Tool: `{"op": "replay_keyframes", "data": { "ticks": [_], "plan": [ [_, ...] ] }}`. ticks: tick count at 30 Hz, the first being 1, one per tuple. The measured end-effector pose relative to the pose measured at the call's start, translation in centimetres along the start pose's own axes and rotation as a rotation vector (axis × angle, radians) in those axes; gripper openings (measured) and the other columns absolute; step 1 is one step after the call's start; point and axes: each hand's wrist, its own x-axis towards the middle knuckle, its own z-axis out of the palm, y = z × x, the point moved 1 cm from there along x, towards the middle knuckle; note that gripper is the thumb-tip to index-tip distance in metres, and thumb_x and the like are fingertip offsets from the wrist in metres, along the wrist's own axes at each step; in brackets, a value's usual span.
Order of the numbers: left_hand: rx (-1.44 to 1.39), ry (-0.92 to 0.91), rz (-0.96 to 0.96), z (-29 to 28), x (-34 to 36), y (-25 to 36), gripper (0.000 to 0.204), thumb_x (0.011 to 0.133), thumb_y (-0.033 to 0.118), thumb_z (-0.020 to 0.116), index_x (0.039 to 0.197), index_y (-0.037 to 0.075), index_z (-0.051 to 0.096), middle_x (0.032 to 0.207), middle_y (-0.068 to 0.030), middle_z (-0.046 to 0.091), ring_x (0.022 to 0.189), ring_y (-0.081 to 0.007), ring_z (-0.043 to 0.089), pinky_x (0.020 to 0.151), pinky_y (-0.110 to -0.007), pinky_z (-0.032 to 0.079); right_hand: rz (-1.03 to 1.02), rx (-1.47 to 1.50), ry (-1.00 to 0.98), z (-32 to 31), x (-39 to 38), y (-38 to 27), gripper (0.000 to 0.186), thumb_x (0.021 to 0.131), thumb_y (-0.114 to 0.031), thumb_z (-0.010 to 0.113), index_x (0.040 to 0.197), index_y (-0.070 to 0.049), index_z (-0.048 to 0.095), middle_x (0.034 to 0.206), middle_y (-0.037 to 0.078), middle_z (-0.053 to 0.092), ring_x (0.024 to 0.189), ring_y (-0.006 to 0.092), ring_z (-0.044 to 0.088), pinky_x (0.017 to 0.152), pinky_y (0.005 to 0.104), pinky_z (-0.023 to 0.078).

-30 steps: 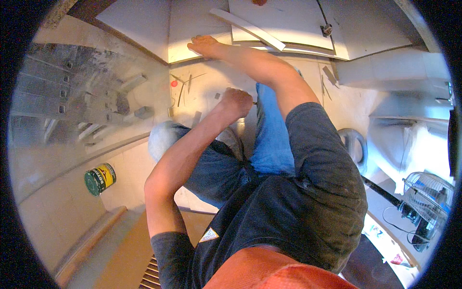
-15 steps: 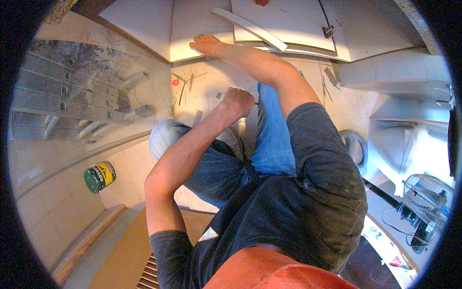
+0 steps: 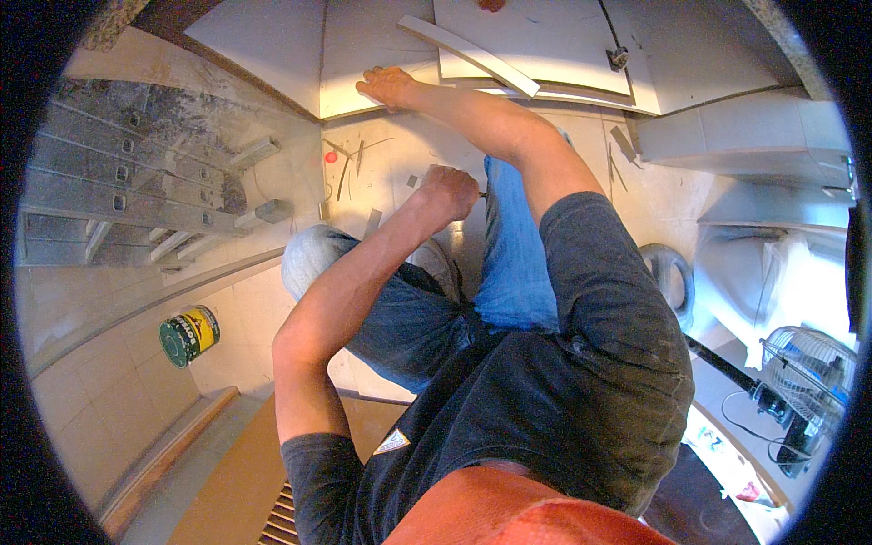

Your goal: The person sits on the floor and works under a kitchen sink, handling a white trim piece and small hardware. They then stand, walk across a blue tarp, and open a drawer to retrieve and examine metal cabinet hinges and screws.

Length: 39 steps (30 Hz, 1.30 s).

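In the middle of the view, above the floor between my knees, my left hand [image 3: 450,193] is closed in a fist. A small dark tip shows beside it, but what it grips is hidden. Farther off, my right arm reaches across to the left. At its end, my right hand [image 3: 387,88] rests with fingers stretched out at the front edge of the white cabinet floor panel [image 3: 350,100]. To the right of that hand, a narrow white strip [image 3: 468,56] lies slanted over the panels.
Thin offcuts [image 3: 343,177] and a red round piece [image 3: 331,157] lie on the floor. At the left are an aluminium ladder [image 3: 123,173] and a green and yellow can [image 3: 190,336]. A fan [image 3: 804,372] stands at the right, near a grey ring-shaped object [image 3: 670,274].
Almost nothing differs. Both hands keep their places, and the view has shifted only very slightly.
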Motion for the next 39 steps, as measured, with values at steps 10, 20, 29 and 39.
{"op": "replay_keyframes", "data": {
  "ticks": [10,20,29,39],
  "plan": [
    [-0.04,-0.015,-0.025,0.4,0.5,0.0,0.021,0.082,0.016,0.063,0.098,0.009,0.076,0.106,-0.0121,0.073,0.1,-0.0269,0.07,0.083,-0.044,0.054,-0.145,0.014,0.33,0.8,-0.8,0.7,0.022,0.092,-0.016,0.054,0.112,-0.01,0.057,0.116,0.02,0.061,0.105,0.0376,0.064,0.079,0.0502,0.056],
    [-0.022,0.0,-0.039,-0.4,-0.3,0.3,0.022,0.085,0.017,0.061,0.1,0.01,0.076,0.106,-0.0099,0.073,0.101,-0.026,0.07,0.082,-0.044,0.053,-0.15,-0.004,0.327,0.6,-1.1,0.6,0.025,0.089,-0.015,0.057,0.113,-0.01,0.055,0.113,0.019,0.062,0.105,0.037,0.064,0.08,0.0502,0.055],
    [-0.003,0.098,0.043,0.5,0.0,-0.4,0.022,0.085,0.025,0.064,0.09,0.007,0.075,0.088,-0.0162,0.073,0.081,-0.0327,0.073,0.069,-0.048,0.057,-0.079,0.035,0.104,-1.2,-1.0,0.0,0.041,0.083,-0.013,0.064,0.121,-0.008,0.052,0.121,0.02,0.058,0.116,0.0359,0.058,0.092,0.0484,0.049],
    [-0.011,0.031,-0.042,-0.1,-0.1,0.1,0.019,0.082,0.018,0.065,0.095,0.01,0.077,0.103,-0.0102,0.074,0.097,-0.0259,0.071,0.079,-0.042,0.055,-0.123,-0.064,0.184,0.0,-0.7,0.5,0.026,0.09,-0.016,0.057,0.115,-0.01,0.055,0.115,0.018,0.062,0.109,0.0368,0.062,0.08,0.0488,0.057]
  ]
}}
